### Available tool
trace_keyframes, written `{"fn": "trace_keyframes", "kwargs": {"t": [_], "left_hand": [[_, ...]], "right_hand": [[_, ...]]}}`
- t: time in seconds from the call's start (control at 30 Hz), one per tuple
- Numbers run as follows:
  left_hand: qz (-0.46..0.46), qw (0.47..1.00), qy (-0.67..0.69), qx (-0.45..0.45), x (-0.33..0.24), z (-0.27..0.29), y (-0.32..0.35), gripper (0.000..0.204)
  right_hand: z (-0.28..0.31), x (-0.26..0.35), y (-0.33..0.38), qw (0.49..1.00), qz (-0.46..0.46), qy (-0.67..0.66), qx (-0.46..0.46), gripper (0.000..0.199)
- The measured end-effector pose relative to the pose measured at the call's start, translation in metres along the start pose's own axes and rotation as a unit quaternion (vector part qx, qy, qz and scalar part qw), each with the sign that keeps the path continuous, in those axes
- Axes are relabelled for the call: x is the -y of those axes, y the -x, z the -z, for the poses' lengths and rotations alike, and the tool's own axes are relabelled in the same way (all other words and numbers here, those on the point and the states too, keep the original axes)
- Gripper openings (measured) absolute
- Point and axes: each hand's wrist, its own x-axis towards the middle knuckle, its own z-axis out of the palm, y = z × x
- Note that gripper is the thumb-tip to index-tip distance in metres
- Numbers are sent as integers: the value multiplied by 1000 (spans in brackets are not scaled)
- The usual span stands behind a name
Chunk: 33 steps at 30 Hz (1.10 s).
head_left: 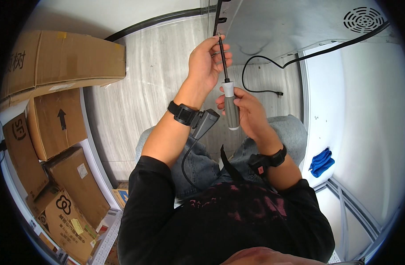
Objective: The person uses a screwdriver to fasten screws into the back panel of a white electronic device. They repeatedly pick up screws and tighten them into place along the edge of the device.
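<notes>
A screwdriver (231,110) with a grey and white handle and a long dark shaft points away from me, its tip beside the lower edge of a metal panel (273,31). My right hand (252,111) grips the handle, thumb and fingers on either side of it. Up at the tip, my left hand (205,64) pinches the end of the shaft with thumb and forefinger, its other fingers curled behind the shaft. A small shiny bit shows at the tip; whether it is a screw I cannot tell. The panel has a dark slotted strip (218,20) along its left edge.
A black cable (273,64) hangs from the panel, its plug end near the floor (158,66). Cardboard boxes (78,57) are stacked at left on a metal shelf. A blue cloth (322,162) lies at right. A round vent (364,20) pierces the panel. Both wrists carry strapped black devices.
</notes>
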Motion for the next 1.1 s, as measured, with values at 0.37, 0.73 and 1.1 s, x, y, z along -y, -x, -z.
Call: {"fn": "trace_keyframes", "kwargs": {"t": [0.37, 0.73, 1.1], "left_hand": [[-10, 1000, -20, -12, 0, -4, 3, 23], [-38, 999, -28, -8, 1, -3, 2, 23], [-31, 999, -30, 5, 1, -4, 2, 24]], "right_hand": [[-1, -11, -1, 985, 98, 133, -44, 37], [-4, 1, 1, 987, 40, 151, -44, 31], [-2, -7, 0, 988, 81, 111, -64, 31]]}}
